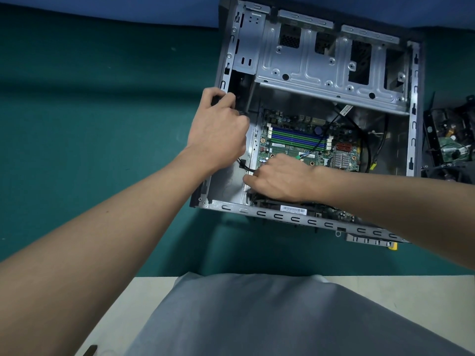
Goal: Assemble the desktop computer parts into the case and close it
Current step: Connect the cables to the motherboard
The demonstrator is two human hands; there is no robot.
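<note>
- Head view: the computer case [295,219] is seen lying on its side on the green table mat [102,124], with its open side facing up.
- The motherboard [295,150] is seated flat in the case floor; blue and green memory slots [298,136] and a small silver heatsink [341,159] are seen on it.
- A bare metal drive cage [321,70] spans the far part of the case.
- The left hand [218,129] is placed at the left wall of the case, its fingers curled round a small black piece [215,100] at the rim.
- The right hand [280,178] is lowered into the near left corner of the case, knuckles up and fingers bent down beside the board's edge.
- A black cable [245,167] is seen running from under the left hand to the right hand's fingers; whether it is pinched cannot be told.
- Loose dark parts [449,140] are lying on the mat just right of the case.
</note>
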